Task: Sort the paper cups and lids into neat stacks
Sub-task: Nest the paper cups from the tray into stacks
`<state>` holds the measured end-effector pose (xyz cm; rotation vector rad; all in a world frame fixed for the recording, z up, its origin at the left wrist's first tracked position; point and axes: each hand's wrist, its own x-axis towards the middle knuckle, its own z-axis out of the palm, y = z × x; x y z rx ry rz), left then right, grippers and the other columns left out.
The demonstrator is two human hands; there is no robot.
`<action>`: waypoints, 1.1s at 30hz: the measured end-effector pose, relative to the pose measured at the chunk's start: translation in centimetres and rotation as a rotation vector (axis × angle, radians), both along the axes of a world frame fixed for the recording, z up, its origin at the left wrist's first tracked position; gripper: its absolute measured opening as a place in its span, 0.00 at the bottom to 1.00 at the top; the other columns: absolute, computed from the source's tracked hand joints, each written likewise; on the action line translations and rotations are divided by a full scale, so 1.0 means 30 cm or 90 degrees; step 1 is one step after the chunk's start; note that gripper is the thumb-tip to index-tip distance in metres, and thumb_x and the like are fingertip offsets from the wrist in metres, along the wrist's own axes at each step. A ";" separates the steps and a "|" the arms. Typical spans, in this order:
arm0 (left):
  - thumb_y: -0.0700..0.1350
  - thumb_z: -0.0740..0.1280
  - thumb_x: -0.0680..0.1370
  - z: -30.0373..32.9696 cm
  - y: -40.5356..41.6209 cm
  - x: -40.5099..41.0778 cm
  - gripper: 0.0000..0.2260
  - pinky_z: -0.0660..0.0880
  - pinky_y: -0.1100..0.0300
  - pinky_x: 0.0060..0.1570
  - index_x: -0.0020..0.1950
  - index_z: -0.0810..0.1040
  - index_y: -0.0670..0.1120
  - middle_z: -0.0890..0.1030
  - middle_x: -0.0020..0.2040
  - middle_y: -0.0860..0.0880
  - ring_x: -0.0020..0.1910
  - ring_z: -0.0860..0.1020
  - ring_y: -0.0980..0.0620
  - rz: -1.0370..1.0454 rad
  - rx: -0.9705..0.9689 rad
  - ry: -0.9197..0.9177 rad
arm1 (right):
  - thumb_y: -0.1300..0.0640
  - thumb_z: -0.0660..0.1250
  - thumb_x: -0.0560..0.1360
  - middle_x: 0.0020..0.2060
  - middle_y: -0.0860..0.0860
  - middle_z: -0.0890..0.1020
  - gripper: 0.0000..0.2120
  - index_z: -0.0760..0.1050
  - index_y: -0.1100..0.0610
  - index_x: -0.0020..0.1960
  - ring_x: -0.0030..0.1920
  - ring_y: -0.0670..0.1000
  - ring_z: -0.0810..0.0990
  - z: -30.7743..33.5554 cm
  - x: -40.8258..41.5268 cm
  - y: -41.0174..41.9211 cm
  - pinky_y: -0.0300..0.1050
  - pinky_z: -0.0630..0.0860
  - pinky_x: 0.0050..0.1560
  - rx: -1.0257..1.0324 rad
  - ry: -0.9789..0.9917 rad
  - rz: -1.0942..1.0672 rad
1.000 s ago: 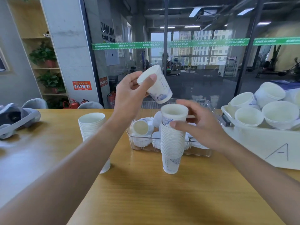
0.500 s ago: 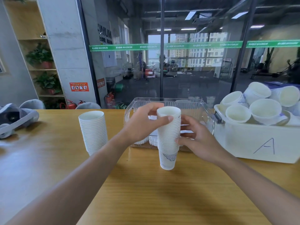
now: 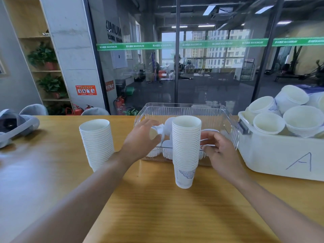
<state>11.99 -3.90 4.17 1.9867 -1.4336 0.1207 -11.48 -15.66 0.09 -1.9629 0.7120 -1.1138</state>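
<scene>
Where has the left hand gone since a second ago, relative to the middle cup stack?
Yes, it moved. The left hand dropped from above the middle cup stack into the clear bin, left of the stack.

Both forearms [image 3: 91, 188] are bare, with seemingly no sleeves, watch or rings.

- Bright, even daylight with ceiling strips reflected in the glass wall [image 3: 210, 67].
- Soft shadows on the bench [image 3: 157, 216].
- Wide-angle bending and blur at the left edge.

Two upright white cup stacks [image 3: 186, 149] [image 3: 97, 142]; loose cups [image 3: 166, 148] in bin.
</scene>
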 end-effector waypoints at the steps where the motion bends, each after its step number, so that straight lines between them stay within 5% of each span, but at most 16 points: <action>1: 0.51 0.70 0.80 -0.002 -0.020 0.009 0.23 0.75 0.52 0.63 0.74 0.72 0.52 0.73 0.71 0.55 0.68 0.73 0.51 0.011 0.036 -0.024 | 0.70 0.64 0.79 0.53 0.41 0.84 0.19 0.79 0.49 0.59 0.53 0.42 0.83 -0.007 0.005 -0.005 0.47 0.83 0.54 0.007 -0.015 -0.016; 4: 0.51 0.72 0.79 -0.013 -0.082 0.037 0.31 0.73 0.47 0.66 0.79 0.64 0.50 0.68 0.76 0.48 0.76 0.65 0.43 0.052 0.156 -0.064 | 0.70 0.65 0.79 0.50 0.43 0.85 0.18 0.80 0.49 0.58 0.52 0.43 0.84 -0.024 0.022 -0.019 0.46 0.82 0.55 0.017 -0.048 -0.047; 11: 0.59 0.67 0.81 -0.043 -0.158 0.041 0.33 0.75 0.46 0.65 0.80 0.60 0.45 0.70 0.76 0.41 0.77 0.65 0.37 0.152 0.278 -0.164 | 0.70 0.66 0.78 0.50 0.43 0.85 0.16 0.81 0.51 0.57 0.52 0.42 0.83 -0.063 0.045 -0.018 0.39 0.80 0.55 0.006 -0.072 -0.069; 15: 0.64 0.63 0.82 -0.048 -0.190 0.027 0.35 0.77 0.49 0.60 0.80 0.59 0.44 0.70 0.75 0.41 0.71 0.73 0.40 0.182 0.279 -0.185 | 0.69 0.68 0.77 0.50 0.43 0.85 0.16 0.80 0.52 0.58 0.54 0.41 0.82 -0.080 0.044 -0.017 0.34 0.79 0.55 -0.024 -0.057 -0.068; 23: 0.51 0.65 0.83 -0.022 -0.208 0.006 0.21 0.77 0.50 0.49 0.71 0.65 0.43 0.75 0.64 0.43 0.55 0.80 0.41 0.224 0.219 -0.166 | 0.69 0.68 0.78 0.50 0.42 0.85 0.15 0.80 0.52 0.58 0.53 0.39 0.82 -0.090 0.028 0.003 0.28 0.75 0.53 -0.041 -0.055 -0.058; 28: 0.57 0.65 0.82 -0.017 -0.193 -0.001 0.28 0.76 0.51 0.44 0.77 0.62 0.45 0.73 0.68 0.41 0.57 0.80 0.39 0.198 0.236 -0.170 | 0.70 0.68 0.78 0.48 0.42 0.85 0.16 0.80 0.51 0.57 0.53 0.40 0.82 -0.086 0.027 0.006 0.29 0.76 0.54 -0.021 -0.069 -0.058; 33: 0.50 0.64 0.83 -0.003 -0.201 -0.031 0.25 0.75 0.50 0.45 0.76 0.62 0.43 0.72 0.69 0.40 0.58 0.80 0.37 0.223 0.247 -0.161 | 0.70 0.68 0.78 0.48 0.43 0.85 0.15 0.81 0.52 0.57 0.53 0.40 0.82 -0.087 0.020 0.019 0.30 0.76 0.53 -0.018 -0.078 -0.043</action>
